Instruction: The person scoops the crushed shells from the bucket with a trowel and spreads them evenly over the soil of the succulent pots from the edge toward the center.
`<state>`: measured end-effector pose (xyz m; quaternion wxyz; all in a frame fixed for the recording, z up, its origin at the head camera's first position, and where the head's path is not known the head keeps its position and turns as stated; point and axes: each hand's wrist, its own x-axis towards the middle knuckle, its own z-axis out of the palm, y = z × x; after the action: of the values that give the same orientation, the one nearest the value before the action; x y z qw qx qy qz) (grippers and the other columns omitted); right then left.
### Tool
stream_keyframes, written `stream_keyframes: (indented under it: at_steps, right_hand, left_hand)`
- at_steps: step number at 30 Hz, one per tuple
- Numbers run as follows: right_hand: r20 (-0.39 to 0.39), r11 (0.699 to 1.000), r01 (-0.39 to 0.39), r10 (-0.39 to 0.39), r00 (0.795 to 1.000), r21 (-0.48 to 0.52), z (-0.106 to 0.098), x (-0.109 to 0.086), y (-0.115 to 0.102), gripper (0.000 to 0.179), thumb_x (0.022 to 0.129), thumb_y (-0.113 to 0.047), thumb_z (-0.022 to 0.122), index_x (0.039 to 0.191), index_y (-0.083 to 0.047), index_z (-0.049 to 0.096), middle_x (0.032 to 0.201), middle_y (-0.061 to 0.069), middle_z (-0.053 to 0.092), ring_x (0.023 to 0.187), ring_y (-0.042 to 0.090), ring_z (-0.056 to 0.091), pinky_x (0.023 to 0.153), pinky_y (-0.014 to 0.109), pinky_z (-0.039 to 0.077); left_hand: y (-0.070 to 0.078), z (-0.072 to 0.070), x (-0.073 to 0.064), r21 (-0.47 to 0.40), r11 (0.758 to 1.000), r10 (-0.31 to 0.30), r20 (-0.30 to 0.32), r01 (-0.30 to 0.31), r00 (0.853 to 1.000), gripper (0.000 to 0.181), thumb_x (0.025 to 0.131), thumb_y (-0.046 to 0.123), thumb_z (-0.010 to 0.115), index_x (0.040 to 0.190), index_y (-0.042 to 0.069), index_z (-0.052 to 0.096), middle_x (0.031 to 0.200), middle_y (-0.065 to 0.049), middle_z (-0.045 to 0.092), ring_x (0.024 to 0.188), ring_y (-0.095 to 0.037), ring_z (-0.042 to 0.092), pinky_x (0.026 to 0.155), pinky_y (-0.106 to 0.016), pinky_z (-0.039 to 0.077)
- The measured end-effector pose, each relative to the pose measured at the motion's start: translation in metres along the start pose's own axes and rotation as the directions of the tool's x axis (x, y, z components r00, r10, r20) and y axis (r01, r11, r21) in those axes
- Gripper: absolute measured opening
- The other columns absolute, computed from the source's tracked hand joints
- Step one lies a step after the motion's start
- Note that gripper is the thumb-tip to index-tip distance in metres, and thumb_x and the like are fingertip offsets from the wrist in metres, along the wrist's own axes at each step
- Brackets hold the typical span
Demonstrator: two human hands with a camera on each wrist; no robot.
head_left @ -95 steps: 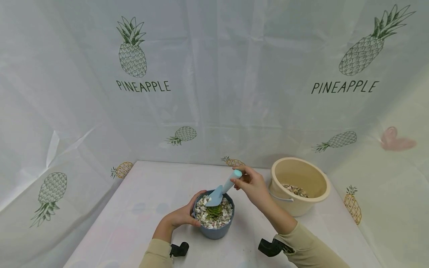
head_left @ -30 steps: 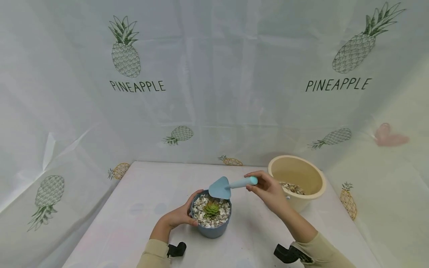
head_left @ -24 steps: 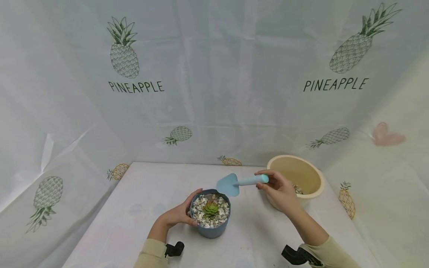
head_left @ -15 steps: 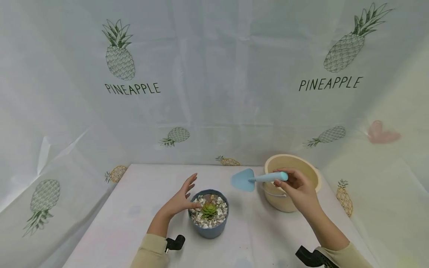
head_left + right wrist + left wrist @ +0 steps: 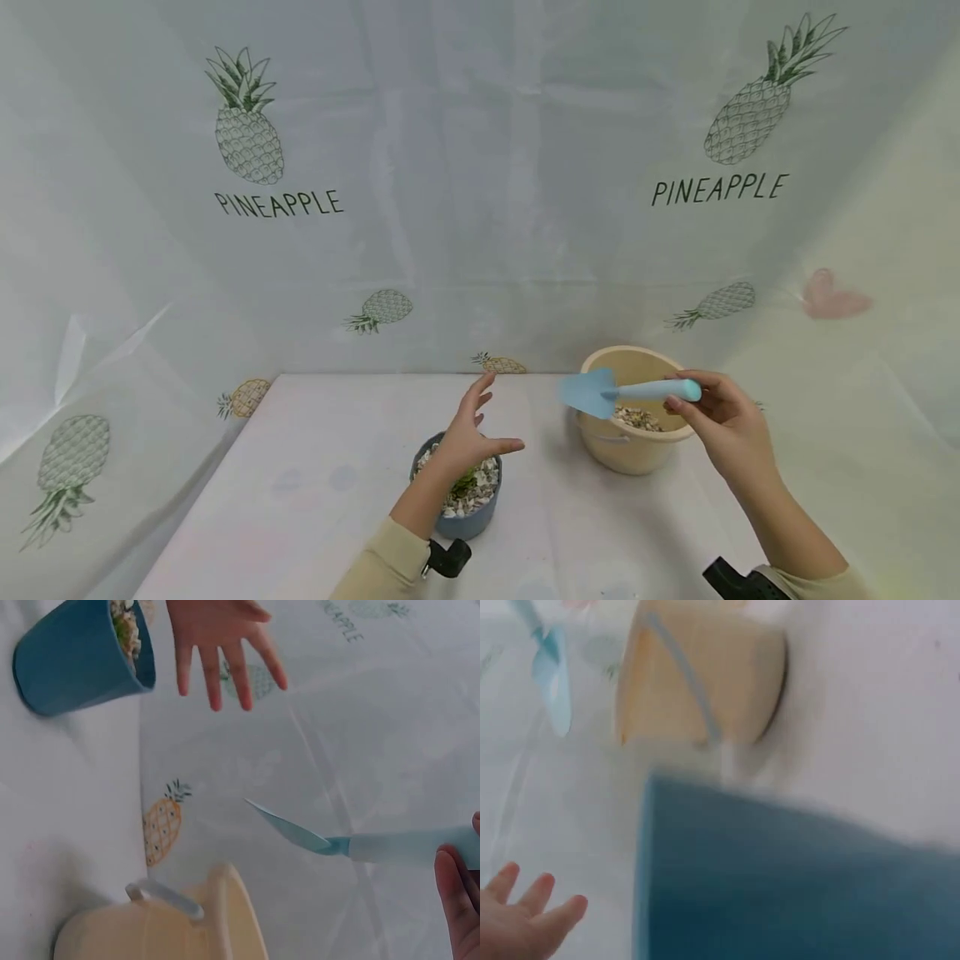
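Note:
My right hand (image 5: pixel 723 421) pinches the handle of a small light-blue trowel (image 5: pixel 592 393), its blade pointing left over the cream bucket (image 5: pixel 626 450). Stone chips (image 5: pixel 637 418) lie in that bucket. My left hand (image 5: pixel 468 437) is spread in the air above the blue pot (image 5: pixel 467 525), fingers apart and holding nothing. The pot contains pale stone chips and a green succulent (image 5: pixel 463 483), partly hidden behind the left forearm. In the right wrist view, the left hand (image 5: pixel 221 634) shows straight fingers beside the pot (image 5: pixel 75 660).
A white-covered table (image 5: pixel 300 500) carries the pot and bucket. Behind it hangs a pale curtain (image 5: pixel 465 208) printed with pineapples, close to the table's back edge. The bucket's thin handle (image 5: pixel 169 898) hangs against its side.
The trowel has moved right from above the pot to over the bucket. My left hand has let go of the pot, risen and moved right. The view has shifted slightly.

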<state>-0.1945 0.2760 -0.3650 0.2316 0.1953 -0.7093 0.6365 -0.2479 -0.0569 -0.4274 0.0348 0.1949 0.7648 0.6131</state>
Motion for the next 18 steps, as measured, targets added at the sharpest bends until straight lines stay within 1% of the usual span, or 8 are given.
stream_keyframes:
  at_steps: [3, 5, 7, 8, 11, 13, 15, 18]
  right_hand:
    - [-0.042, 1.0, -0.001, 0.002, 0.999, 0.021, -0.012, -0.003, -0.001, 0.03, 0.087, 0.02, 0.058, 0.115, 0.019, 0.051, 0.112, 0.006, 0.066, 0.092, 0.011, 0.066, 0.078, 0.02, 0.053]
    - [-0.097, 0.999, 0.0, 0.004, 0.995, 0.037, -0.019, -0.005, -0.002, 0.03, 0.086, 0.022, 0.058, 0.114, 0.02, 0.051, 0.111, 0.007, 0.067, 0.094, 0.011, 0.066, 0.078, 0.02, 0.053]
    - [-0.168, 0.998, -0.012, 0.021, 0.985, 0.054, -0.024, -0.007, -0.002, 0.03, 0.084, 0.023, 0.059, 0.113, 0.02, 0.052, 0.108, 0.007, 0.068, 0.094, 0.012, 0.066, 0.078, 0.02, 0.053]
    - [-0.207, 0.999, -0.023, 0.031, 0.978, 0.041, -0.025, -0.008, -0.002, 0.029, 0.084, 0.023, 0.06, 0.112, 0.019, 0.053, 0.106, 0.007, 0.068, 0.092, 0.011, 0.067, 0.077, 0.02, 0.053]
    - [-0.309, 0.996, -0.086, 0.072, 0.948, -0.031, -0.026, -0.008, 0.0, 0.03, 0.082, 0.022, 0.063, 0.111, 0.016, 0.057, 0.103, 0.005, 0.067, 0.089, 0.01, 0.067, 0.075, 0.017, 0.053]
    - [-0.348, 0.983, -0.145, 0.096, 0.933, -0.116, -0.026, -0.008, 0.004, 0.03, 0.082, 0.019, 0.066, 0.11, 0.012, 0.06, 0.104, 0.004, 0.066, 0.088, 0.007, 0.066, 0.075, 0.015, 0.053]
    - [-0.347, 0.956, -0.195, 0.11, 0.931, -0.219, -0.027, -0.008, 0.008, 0.03, 0.083, 0.015, 0.068, 0.112, 0.01, 0.06, 0.105, 0.0, 0.065, 0.09, 0.004, 0.065, 0.075, 0.013, 0.051]
    - [-0.297, 0.912, -0.223, 0.119, 0.947, -0.344, -0.031, -0.011, 0.017, 0.029, 0.086, 0.006, 0.07, 0.114, 0.006, 0.06, 0.106, -0.009, 0.065, 0.093, 0.0, 0.062, 0.076, 0.01, 0.05]
  left_hand:
    - [-0.001, 0.024, 0.007, -0.037, 0.999, -0.003, 0.021, 0.004, 1.0, 0.101, 0.076, 0.031, 0.086, 0.155, 0.024, 0.023, 0.157, -0.005, 0.025, 0.14, -0.032, 0.031, 0.108, -0.055, 0.031]
    - [-0.001, 0.043, 0.012, -0.054, 0.998, -0.018, 0.042, 0.02, 0.999, 0.097, 0.077, 0.026, 0.086, 0.154, 0.025, 0.026, 0.155, -0.005, 0.029, 0.138, -0.032, 0.034, 0.106, -0.054, 0.035]
    - [-0.002, 0.061, 0.018, -0.059, 0.998, -0.035, 0.061, 0.038, 0.998, 0.094, 0.077, 0.024, 0.085, 0.152, 0.027, 0.029, 0.153, -0.006, 0.032, 0.137, -0.031, 0.036, 0.105, -0.052, 0.037]
    - [-0.003, 0.07, 0.02, -0.056, 0.997, -0.048, 0.066, 0.051, 0.997, 0.093, 0.077, 0.024, 0.085, 0.151, 0.029, 0.031, 0.152, -0.004, 0.033, 0.136, -0.03, 0.037, 0.105, -0.05, 0.038]
    - [-0.006, 0.091, 0.027, -0.033, 0.996, -0.076, 0.066, 0.078, 0.995, 0.091, 0.076, 0.026, 0.086, 0.15, 0.032, 0.033, 0.15, -0.002, 0.034, 0.135, -0.029, 0.039, 0.102, -0.049, 0.041]
    - [-0.009, 0.101, 0.032, -0.005, 0.996, -0.086, 0.053, 0.087, 0.995, 0.091, 0.074, 0.029, 0.087, 0.149, 0.032, 0.035, 0.148, -0.002, 0.035, 0.133, -0.03, 0.04, 0.1, -0.048, 0.042]
    - [-0.012, 0.108, 0.037, 0.032, 0.996, -0.087, 0.04, 0.085, 0.995, 0.091, 0.073, 0.03, 0.088, 0.148, 0.03, 0.037, 0.148, -0.002, 0.036, 0.131, -0.031, 0.042, 0.099, -0.049, 0.043]
    - [-0.018, 0.114, 0.046, 0.105, 0.992, -0.069, 0.033, 0.065, 0.997, 0.093, 0.07, 0.034, 0.089, 0.148, 0.026, 0.039, 0.148, -0.004, 0.036, 0.133, -0.031, 0.04, 0.103, -0.05, 0.039]
